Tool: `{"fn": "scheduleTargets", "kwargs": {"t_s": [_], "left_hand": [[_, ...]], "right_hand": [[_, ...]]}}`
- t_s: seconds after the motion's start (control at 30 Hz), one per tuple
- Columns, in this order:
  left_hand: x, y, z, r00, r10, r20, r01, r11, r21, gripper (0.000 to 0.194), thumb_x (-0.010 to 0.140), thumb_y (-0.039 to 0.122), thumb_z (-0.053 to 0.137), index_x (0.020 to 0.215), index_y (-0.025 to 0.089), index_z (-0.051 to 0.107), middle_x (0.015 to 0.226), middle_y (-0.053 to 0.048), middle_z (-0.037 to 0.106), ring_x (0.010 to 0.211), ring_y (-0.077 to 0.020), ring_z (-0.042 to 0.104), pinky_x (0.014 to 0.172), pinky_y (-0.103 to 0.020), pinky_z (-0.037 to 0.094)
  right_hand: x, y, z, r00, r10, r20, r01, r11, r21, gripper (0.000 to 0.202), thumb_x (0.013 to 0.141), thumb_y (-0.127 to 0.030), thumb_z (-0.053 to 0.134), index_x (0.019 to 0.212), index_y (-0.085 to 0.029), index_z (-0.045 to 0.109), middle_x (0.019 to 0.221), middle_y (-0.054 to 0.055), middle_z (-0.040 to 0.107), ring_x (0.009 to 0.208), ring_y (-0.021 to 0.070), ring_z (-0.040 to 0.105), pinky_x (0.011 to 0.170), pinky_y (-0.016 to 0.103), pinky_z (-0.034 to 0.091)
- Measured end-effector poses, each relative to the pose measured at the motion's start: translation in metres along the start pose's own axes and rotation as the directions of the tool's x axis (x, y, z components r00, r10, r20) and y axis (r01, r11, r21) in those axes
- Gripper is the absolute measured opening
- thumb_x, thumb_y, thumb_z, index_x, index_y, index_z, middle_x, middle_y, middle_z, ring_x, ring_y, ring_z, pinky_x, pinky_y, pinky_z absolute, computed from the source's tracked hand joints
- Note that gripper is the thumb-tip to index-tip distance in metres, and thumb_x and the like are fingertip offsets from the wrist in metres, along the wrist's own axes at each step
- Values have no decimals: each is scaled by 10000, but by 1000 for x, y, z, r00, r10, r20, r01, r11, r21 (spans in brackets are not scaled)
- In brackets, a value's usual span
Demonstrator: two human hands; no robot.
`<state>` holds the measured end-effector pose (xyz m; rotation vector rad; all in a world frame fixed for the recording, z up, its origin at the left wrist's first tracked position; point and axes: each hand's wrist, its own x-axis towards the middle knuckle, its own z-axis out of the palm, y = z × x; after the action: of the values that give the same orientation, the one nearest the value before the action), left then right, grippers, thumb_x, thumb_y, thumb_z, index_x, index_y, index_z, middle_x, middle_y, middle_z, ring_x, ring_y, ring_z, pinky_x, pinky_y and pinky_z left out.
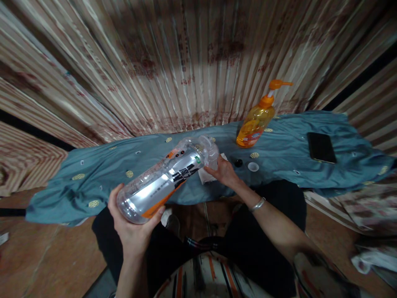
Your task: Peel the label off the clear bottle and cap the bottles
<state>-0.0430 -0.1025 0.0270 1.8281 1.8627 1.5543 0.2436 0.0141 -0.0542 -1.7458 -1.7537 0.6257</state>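
A large clear plastic bottle (158, 186) with a silver, orange and black label lies tilted across my view, its base toward me and its top to the upper right. My left hand (132, 231) wraps around the base, thumb on the near side. At the upper end, my right hand (221, 170) has its fingers closed on a clear rounded plastic piece (212, 151) against the bottle. Whether that piece is part of the bottle or separate, I cannot tell. A white paper or tissue (205, 177) lies beneath, beside my right fingers.
On the teal cloth (118, 165) are a small black cap-like object (238, 162), a small white round cap (253, 167), a pump bottle (254, 124) of orange liquid and a black phone (321, 147). A pleated patterned curtain (186, 62) hangs right behind.
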Motion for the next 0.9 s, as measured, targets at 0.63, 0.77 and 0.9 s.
{"fn": "scheduleTargets", "kwargs": {"t_s": [0.63, 0.77, 0.9], "left_hand": [[0, 3, 0, 998, -54, -13, 54, 999, -1, 1041, 529, 445, 969, 1439, 225, 513, 1308, -109, 582, 1149, -296, 610, 1131, -478, 471], [0, 0, -1, 1000, -26, -3, 26, 1000, 3, 1051, 559, 451, 962, 1473, 220, 498, 1340, -122, 573, 1165, -300, 608, 1116, -470, 479], [0, 1, 0, 1000, -18, -1, 18, 1000, 11, 1059, 556, 462, 962, 1476, 217, 498, 1314, -113, 585, 1136, -295, 617, 1104, -467, 486]], "right_hand": [[1, 2, 0, 1000, -28, 5, 28, 1000, -12, 461, 874, -367, 774, 1241, -158, 588, 1146, 146, 788, 1089, 318, 764, 888, 364, 574], [0, 1, 0, 1000, -17, 11, 17, 1000, -10, 470, 872, -374, 778, 1242, -153, 589, 1144, 149, 788, 1081, 321, 767, 888, 371, 579], [0, 0, -1, 1000, -18, 12, 19, 1000, -23, 470, 874, -377, 780, 1238, -141, 598, 1146, 159, 784, 1095, 325, 766, 896, 369, 580]]}}
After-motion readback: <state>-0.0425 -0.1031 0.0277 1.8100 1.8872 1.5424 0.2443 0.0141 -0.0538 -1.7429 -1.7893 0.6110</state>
